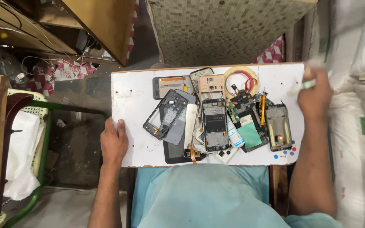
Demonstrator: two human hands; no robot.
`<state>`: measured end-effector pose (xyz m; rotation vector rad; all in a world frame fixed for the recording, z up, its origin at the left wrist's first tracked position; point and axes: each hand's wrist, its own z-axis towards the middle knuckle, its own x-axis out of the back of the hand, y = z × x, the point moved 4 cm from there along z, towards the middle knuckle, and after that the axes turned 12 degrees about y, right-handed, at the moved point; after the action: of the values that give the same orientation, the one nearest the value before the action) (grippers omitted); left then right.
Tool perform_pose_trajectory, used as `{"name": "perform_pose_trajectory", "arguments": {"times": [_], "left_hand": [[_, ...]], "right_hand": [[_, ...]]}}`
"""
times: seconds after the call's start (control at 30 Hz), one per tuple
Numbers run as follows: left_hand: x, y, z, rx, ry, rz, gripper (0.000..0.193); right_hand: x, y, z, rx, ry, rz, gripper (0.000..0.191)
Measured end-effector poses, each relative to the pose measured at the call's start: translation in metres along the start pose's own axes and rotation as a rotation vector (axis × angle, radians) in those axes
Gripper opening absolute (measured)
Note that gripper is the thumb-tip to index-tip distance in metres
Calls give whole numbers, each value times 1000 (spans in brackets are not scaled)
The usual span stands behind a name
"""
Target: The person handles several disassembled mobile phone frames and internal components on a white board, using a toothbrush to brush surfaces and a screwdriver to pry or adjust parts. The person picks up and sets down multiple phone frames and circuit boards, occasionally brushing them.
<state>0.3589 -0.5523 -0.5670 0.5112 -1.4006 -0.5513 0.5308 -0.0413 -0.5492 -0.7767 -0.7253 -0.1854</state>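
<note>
Slim green-and-white tool [313, 83], blurred and hard to make out, sits in the closed fingers of the right hand [315, 96] at the far right corner of the flat white board [132, 97]. It pokes out to the left of the knuckles, above the board's edge and just beside the white woven sacks [360, 126] stacked on that side.

Across the board, the left hand [114, 141] lies flat on the near left corner, fingers loosely together, thumb on the white surface, holding nothing. Between the two hands lies a heap of stripped phone parts: a grey plastic phone frame [165, 114] nearest the left hand, a black phone chassis with bare circuit board [214, 124] in the middle, and a dark metal-framed phone body [278, 126] nearest the right hand, just below its wrist. A pale ring of tape [241, 78] rests at the far edge, well apart from the tool.
</note>
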Motion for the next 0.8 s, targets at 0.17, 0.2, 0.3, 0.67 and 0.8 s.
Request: {"name": "perform_pose_trajectory", "arguments": {"times": [0.17,0.2,0.3,0.67,0.8], "left_hand": [[7,-10,-1,-39,10,-32,49],[7,-13,0,-31,11,-28,50],[7,-18,5,-53,10,40,51],[2,70,93,-522,335,-14,43],[-44,128,142,-369,136,-306,35]], "right_hand": [[-26,-9,15,-39,9,266,8],[-29,-4,13,-107,8,298,13],[-29,11,2,-65,39,171,16],[-10,30,-11,22,75,31,16],[-12,27,-5,163,99,13,16]]}}
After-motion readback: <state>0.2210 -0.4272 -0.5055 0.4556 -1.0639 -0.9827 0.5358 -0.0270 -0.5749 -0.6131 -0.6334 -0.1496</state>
